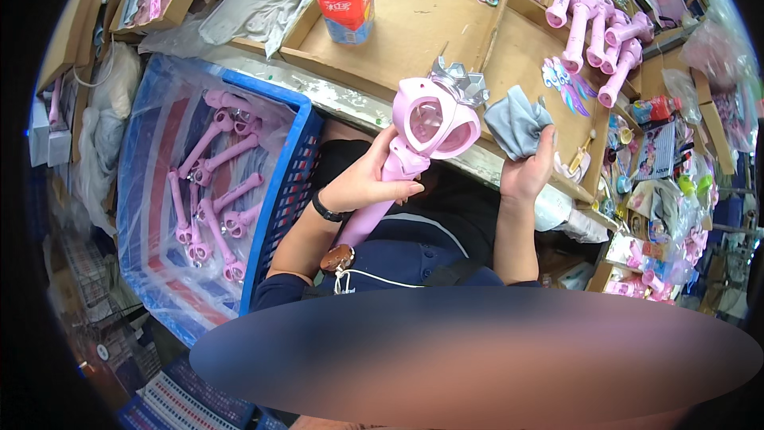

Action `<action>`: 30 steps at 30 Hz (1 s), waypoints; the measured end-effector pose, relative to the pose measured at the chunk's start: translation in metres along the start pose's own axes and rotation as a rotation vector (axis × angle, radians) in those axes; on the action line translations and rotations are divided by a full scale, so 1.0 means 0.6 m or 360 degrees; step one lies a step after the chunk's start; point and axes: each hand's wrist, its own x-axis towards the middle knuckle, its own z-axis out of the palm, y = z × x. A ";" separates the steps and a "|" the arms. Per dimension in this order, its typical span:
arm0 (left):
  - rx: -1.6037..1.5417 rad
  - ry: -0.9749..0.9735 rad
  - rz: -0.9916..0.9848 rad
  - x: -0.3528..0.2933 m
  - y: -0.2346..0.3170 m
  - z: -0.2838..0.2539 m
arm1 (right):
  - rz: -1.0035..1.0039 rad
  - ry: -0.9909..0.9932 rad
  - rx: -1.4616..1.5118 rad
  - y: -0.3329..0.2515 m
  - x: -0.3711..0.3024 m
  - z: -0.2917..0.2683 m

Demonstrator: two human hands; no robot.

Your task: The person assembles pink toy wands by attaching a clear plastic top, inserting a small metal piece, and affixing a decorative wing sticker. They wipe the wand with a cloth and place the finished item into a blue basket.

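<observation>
My left hand point(372, 171) is wrapped round the handle of a pink toy wand point(414, 131). The wand's head has rounded window-like openings and a silver crown-shaped piece point(459, 82) on top. It is tilted, with the head up and the handle running down toward my body. To the right of the wand's head, my right hand point(529, 167) grips a folded grey-blue cloth point(516, 122), its thumb lying along the cloth's right side. A small gap separates the cloth from the wand.
At left, a blue plastic crate point(298, 131) lined with clear film holds several pink wands point(208, 167). A red-labelled bottle point(344, 0) stands in the cardboard tray point(414, 24). More pink wand parts point(589, 20) and a colourful sticker sheet point(567, 86) lie at the right.
</observation>
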 end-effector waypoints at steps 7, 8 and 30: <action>0.1079 0.0236 0.0671 0.022 -0.025 0.008 | 0.0107 -0.0163 -0.0062 0.013 -0.054 0.059; 0.1181 0.0293 0.0609 0.018 -0.029 0.010 | 0.0227 -0.0258 0.0032 0.022 -0.064 0.066; 0.0665 0.0310 0.0545 0.035 -0.022 0.015 | 0.0463 -0.0698 -0.0177 0.040 -0.075 0.062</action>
